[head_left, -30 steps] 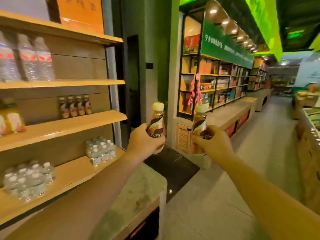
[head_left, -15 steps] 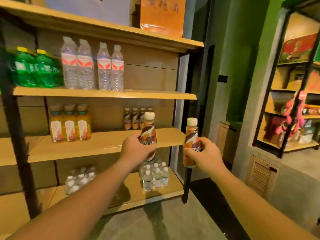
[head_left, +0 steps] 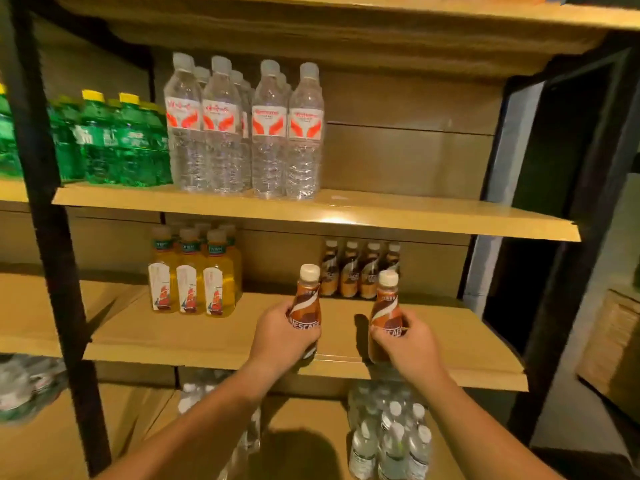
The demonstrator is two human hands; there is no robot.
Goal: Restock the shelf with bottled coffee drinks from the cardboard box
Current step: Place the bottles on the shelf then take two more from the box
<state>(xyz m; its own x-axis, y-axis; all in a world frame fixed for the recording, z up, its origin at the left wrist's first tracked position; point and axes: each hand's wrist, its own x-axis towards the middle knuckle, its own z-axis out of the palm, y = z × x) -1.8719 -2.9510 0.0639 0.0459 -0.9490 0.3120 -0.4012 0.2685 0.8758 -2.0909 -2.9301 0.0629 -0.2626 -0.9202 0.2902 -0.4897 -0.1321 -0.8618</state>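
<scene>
Dim warm light, glare on shelf board (head_left: 334, 218), soft blur, bowed edges

One view, head-worn, wide-angle. Looks forward and slightly down at the shelving (head_left: 41, 237), front-on and close: the left hand (head_left: 277, 337) and right hand (head_left: 414, 344) reach the middle shelf (head_left: 225, 341) near frame centre. Forearms enter from the bottom edge. Uprights lean near the frame edges.

Both hands moved in: left hand (head_left: 282, 336) and right hand (head_left: 410, 344) now hold coffee bottles over middle shelf (head_left: 214, 344) front edge.
</scene>
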